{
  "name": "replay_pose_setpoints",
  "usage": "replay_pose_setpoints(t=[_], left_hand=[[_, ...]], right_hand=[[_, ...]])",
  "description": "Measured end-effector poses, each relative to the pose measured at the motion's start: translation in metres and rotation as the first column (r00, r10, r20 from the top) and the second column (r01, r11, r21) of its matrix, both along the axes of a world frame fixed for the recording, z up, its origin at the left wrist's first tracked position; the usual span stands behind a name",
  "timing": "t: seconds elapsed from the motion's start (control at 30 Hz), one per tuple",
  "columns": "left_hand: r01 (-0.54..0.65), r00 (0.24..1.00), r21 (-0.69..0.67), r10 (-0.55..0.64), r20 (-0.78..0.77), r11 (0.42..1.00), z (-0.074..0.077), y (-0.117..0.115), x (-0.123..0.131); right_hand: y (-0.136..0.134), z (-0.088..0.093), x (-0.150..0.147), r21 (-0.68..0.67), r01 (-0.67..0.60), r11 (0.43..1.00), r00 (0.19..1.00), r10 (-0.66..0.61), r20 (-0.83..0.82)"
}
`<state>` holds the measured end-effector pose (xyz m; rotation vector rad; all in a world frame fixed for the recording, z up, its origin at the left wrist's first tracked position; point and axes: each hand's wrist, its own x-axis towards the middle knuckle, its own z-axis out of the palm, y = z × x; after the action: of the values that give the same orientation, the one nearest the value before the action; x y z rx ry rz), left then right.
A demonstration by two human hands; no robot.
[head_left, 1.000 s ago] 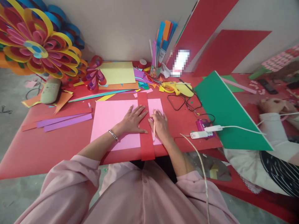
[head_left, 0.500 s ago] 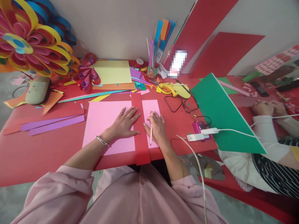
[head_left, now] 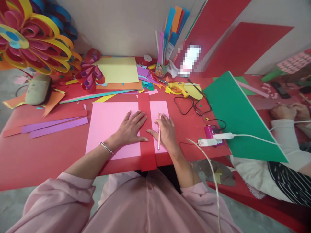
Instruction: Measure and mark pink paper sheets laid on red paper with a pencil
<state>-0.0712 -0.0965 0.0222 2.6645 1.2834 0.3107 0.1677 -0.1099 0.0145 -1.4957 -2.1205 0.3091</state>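
A pink sheet of paper (head_left: 107,116) lies on the red-covered table, with a red paper strip (head_left: 147,158) laid lengthwise across it and past its near edge. Flat and with fingers spread, my left hand (head_left: 133,127) rests on the pink sheet, its fingertips and thumb on the strip. My right hand (head_left: 167,131) holds a pink pencil (head_left: 159,137) at the strip's right side, its thumb touching the strip. The pencil's eraser end points toward me; its tip is hard to make out.
Purple paper strips (head_left: 58,126) lie at left. Behind are a yellow sheet (head_left: 119,69), a cup of paper strips (head_left: 161,69) and a yellow glue gun (head_left: 178,88). To the right stand a power strip (head_left: 213,134) and a leaning green board (head_left: 247,129), with another person's hands (head_left: 290,111) beyond.
The camera view has shifted slightly, moving the background. Both hands keep nearly the same place on the paper; my right hand still holds the pencil, its thumb now reaching onto the red strip.
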Motion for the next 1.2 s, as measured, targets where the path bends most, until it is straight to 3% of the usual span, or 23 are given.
replay_pose_setpoints(t=[0.67, 1.2], left_hand=[[-0.041, 0.999, 0.033, 0.041, -0.006, 0.999, 0.0, -0.002, -0.006], [-0.009, 0.993, 0.026, 0.006, 0.114, 1.0, -0.003, 0.0, -0.012]], right_hand=[[-0.002, 0.003, 0.001, -0.012, -0.013, 1.0, 1.0, 0.012, -0.012], [-0.001, 0.001, 0.001, 0.021, -0.011, 1.0, 1.0, 0.011, 0.008]])
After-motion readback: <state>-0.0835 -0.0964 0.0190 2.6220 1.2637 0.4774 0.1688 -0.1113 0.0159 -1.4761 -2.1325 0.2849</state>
